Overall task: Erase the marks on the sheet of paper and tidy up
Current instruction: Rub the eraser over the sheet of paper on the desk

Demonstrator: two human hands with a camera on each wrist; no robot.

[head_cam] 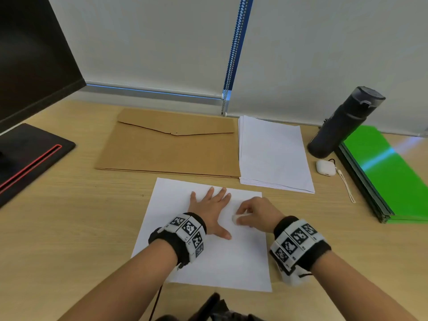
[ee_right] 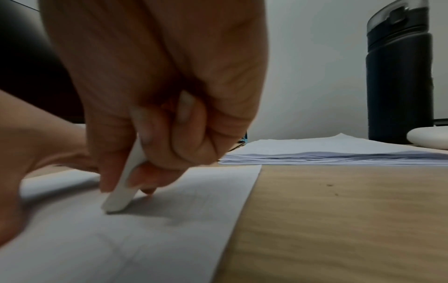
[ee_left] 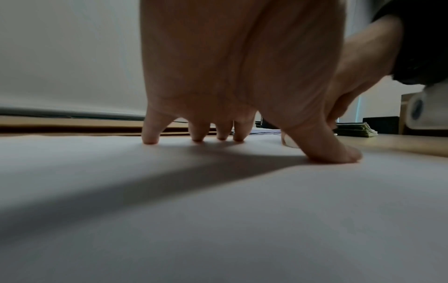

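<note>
While pinched, eraser (ee_right: 120,197) mid-sheet (head_cam: 208,269)

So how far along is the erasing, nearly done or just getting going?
Midway, it seems. In hand: the right hand pinches the eraser, tip on the sheet, while the left hand presses it flat. Done: the head view shows no marks. Left: the right wrist view shows faint lines beside the eraser; afterwards tidying, perhaps onto the paper stack or into the envelope.
</note>
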